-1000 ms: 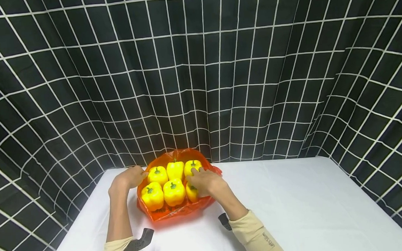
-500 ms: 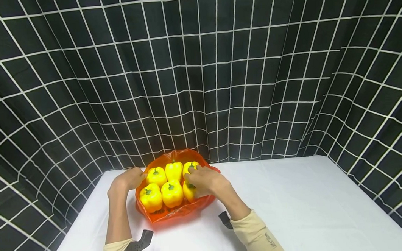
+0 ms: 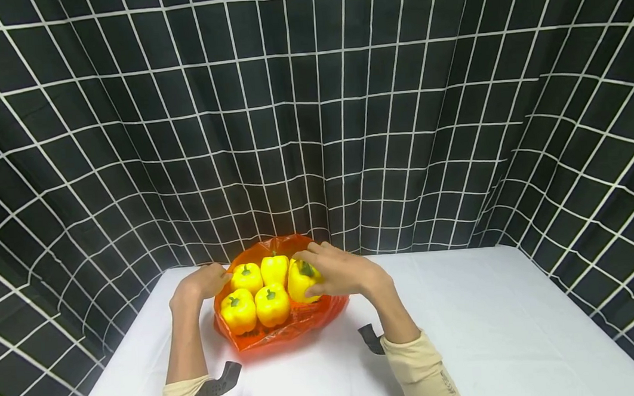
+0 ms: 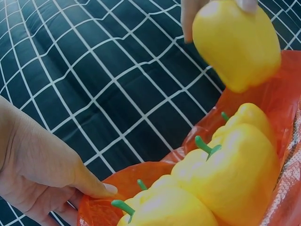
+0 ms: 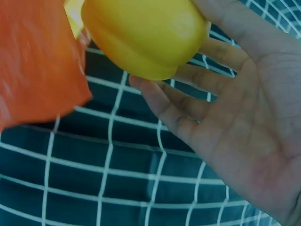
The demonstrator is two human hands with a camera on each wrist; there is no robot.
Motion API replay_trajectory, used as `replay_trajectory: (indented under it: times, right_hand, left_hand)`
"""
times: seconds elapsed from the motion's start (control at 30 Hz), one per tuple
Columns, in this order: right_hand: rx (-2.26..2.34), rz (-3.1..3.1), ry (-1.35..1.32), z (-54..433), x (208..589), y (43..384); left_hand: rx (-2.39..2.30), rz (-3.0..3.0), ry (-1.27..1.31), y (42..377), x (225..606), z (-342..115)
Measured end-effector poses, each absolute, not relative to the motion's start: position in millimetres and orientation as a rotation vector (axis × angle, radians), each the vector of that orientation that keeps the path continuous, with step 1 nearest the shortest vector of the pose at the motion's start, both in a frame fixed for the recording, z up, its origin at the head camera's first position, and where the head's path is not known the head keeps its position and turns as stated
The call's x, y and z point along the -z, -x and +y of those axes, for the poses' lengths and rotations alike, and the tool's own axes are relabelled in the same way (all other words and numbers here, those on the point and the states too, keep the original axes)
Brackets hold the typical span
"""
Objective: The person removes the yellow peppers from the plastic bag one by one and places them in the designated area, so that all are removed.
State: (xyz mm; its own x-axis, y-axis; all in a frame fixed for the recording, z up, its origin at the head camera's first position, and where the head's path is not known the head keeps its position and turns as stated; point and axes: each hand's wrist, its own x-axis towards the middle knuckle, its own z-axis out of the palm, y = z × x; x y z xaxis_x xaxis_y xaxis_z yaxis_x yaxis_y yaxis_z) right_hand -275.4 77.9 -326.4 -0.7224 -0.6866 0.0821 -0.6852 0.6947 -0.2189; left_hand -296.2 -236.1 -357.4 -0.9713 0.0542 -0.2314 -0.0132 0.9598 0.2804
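Observation:
A yellow bell pepper (image 3: 302,282) with a green stem is held between the fingers and thumb of my right hand (image 3: 350,272). In the left wrist view this bell pepper (image 4: 237,44) hangs above the right part of an orange-red plastic bag (image 3: 281,338). Inside the bag sit several more yellow bell peppers (image 3: 272,305), stems mostly up. At the bag's left side, my left hand (image 3: 203,282) pinches the rim between thumb and fingers, as the left wrist view shows. Whatever lies in the bag behind the right hand is hidden in the head view.
The bag stands on a white-covered table (image 3: 463,322), near its back edge and left of the middle. A black curtain (image 3: 399,128) with white grid lines rises behind the table and at both sides. Dark straps (image 3: 219,387) show at the sleeves.
My right hand, earlier reaching down into the bag's right side, has risen and shifted right with a bell pepper in its grasp. The left hand has stayed at the rim.

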Motion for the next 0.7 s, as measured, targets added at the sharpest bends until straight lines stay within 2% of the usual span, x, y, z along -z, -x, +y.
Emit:
replay_trajectory:
  times: [0.33, 0.7]
  right_hand:
    - [0.65, 3.005, 1.074, 132.2, 310.5, 274.7]
    - [0.719, 3.095, 0.733, 180.6, 317.5, 288.9]
  left_hand:
    - [-0.423, 2.868, -0.032, 297.5, 356.8, -235.7]
    - [-0.43, 2.858, -0.018, 295.8, 355.9, -235.9]
